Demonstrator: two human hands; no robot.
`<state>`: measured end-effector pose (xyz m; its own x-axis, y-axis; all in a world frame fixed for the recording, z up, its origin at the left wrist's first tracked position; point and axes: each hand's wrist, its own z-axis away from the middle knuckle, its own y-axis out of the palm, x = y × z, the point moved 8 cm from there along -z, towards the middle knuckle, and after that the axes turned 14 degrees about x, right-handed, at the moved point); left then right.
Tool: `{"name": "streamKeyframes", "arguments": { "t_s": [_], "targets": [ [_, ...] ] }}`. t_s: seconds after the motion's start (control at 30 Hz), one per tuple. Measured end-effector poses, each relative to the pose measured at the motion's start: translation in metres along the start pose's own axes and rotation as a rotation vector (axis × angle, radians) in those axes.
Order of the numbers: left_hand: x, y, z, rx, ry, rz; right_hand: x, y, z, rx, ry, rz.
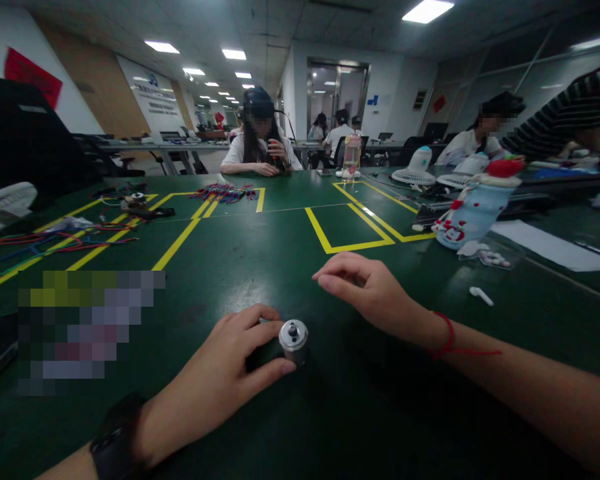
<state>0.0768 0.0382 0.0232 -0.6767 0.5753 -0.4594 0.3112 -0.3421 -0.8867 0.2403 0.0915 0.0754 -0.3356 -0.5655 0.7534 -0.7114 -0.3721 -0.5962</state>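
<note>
A small silver cylindrical motor (293,337) stands upright on the green table, its short shaft pointing up. My left hand (240,357) is closed around its left side, with the thumb at the near side and the index finger at the far side. To the right and farther off, my right hand (365,283) hovers at or just above the tabletop; whether it touches cannot be told. Its fingers are curled together close to the thumb, and nothing shows between them. A black watch is on my left wrist, a red string on the right one.
Bundled wires (225,193) and loose coloured wires (70,237) lie at the far left. Yellow tape (360,247) marks the green table (250,267). On the right are a blue bottle (473,213), a white earbud (481,296) and paper (555,245). A person (260,140) sits opposite.
</note>
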Motion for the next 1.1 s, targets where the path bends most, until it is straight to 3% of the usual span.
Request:
{"name": "streamKeyframes", "arguments": {
  "t_s": [0.13,0.2,0.37,0.63,0.87,0.97,1.1],
  "targets": [
    [-0.006,-0.001,0.002,0.024,0.0,0.011,-0.062,-0.038,0.007,-0.265,0.245,-0.127],
    [-0.007,-0.001,0.003,0.027,0.0,0.013,-0.087,-0.048,0.011,-0.338,0.308,-0.158],
    [-0.007,0.0,0.005,0.026,0.002,0.014,-0.108,-0.05,0.013,-0.348,0.327,-0.185],
    [-0.007,-0.001,0.004,0.036,0.002,0.014,-0.093,-0.042,0.008,-0.268,0.313,-0.108],
    [-0.008,-0.005,0.005,0.024,0.004,0.011,-0.073,-0.022,0.0,-0.01,0.282,0.036],
    [-0.004,-0.007,0.007,0.017,0.008,0.006,-0.043,-0.009,-0.005,0.002,0.174,0.127],
    [0.006,-0.005,0.007,-0.009,0.012,0.002,0.006,0.026,-0.007,0.091,-0.031,0.13]
  ]
}}
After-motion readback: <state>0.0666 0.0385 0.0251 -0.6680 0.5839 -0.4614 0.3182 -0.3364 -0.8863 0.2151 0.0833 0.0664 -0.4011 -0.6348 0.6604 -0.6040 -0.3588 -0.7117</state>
